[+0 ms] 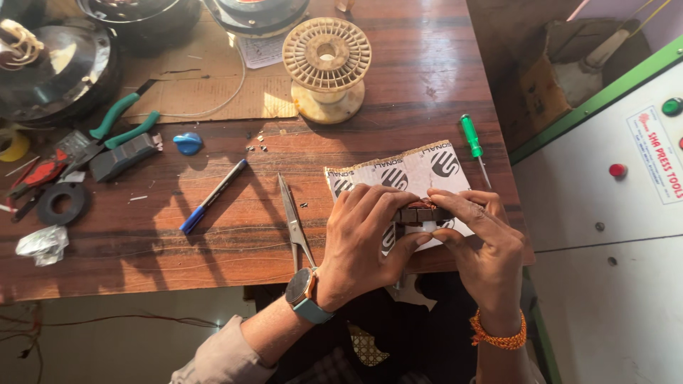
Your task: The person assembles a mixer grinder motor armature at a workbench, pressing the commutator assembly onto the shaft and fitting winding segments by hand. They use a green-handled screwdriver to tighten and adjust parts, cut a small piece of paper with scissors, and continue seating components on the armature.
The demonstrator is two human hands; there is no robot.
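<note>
- A small dark wound core (420, 211), brown with reddish wire on top, sits in the lower right of the frame, pinched between both hands.
- The left hand (363, 238) is closed on its left end, thumb underneath and fingers curled over the top.
- The right hand (484, 238) is clamped on its right end, fingers flat across the top and thumb below.
- The core's long axis runs left to right across the frame, so each hand takes one end; neither is nearer than the other, and the fingertips almost meet over it.
- It is held just above a printed sheet of card (413, 174) that lies on the near right edge of the wooden surface (235, 242); whether it touches the card cannot be told.
- Just left of the left hand lie scissors (295, 220), then a blue pen (212, 197); a green-handled screwdriver (472, 139) lies just beyond the right hand.
- Further up stand an empty cream spool (327, 64) and, at upper left, green-handled pliers (117, 128) and round metal housings (53, 71).
- A pale machine cabinet (605, 235) with green and red buttons fills the right side; sunlight falls across the room.
</note>
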